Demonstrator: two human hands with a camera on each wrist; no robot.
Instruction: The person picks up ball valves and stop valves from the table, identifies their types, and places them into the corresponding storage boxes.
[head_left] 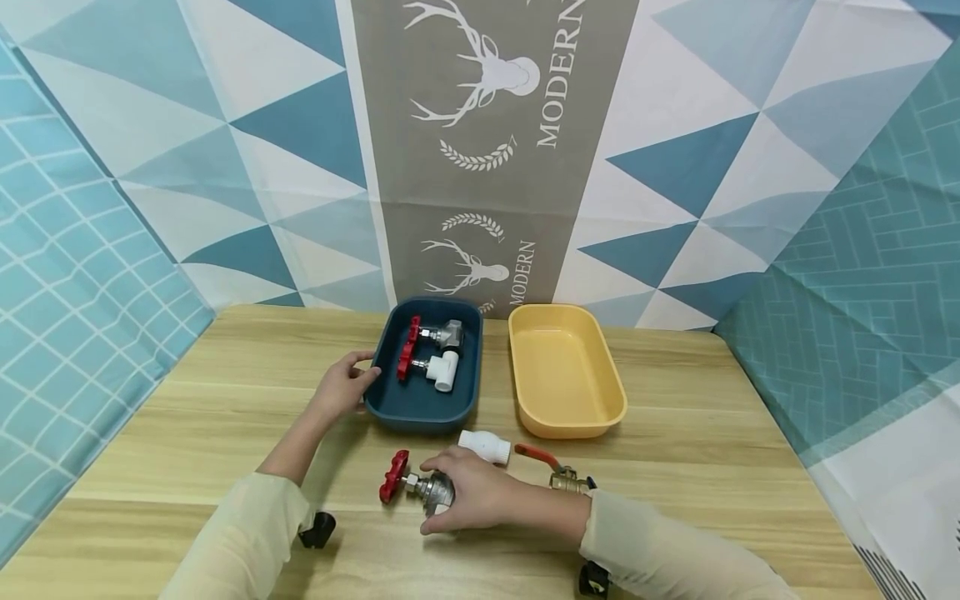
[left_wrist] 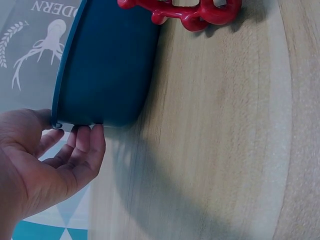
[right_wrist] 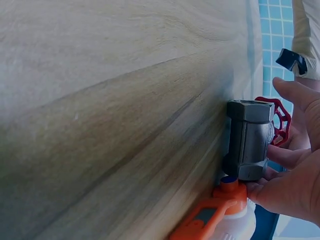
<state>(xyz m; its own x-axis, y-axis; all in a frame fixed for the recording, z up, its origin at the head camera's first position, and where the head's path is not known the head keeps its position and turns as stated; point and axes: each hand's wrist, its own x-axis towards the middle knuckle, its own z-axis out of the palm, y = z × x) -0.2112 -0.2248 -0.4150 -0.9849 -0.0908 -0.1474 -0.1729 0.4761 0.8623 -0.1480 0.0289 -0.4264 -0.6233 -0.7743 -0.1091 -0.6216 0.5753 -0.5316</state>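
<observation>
My left hand grips the left rim of a dark blue bin, thumb at the rim and fingers against the outer wall. Inside the bin lie a metal valve and a white plastic valve, both with red handwheels. My right hand reaches round a grey metal gate valve lying on the table, its red handwheel turned left. In the right wrist view the fingers touch the valve body, while the thumb stands apart from it.
A white plastic ball valve with an orange handle lies just beyond my right hand. Behind the right wrist sits a brass ball valve with a red lever. A yellow bin stands right of the blue one, near the patterned backdrop.
</observation>
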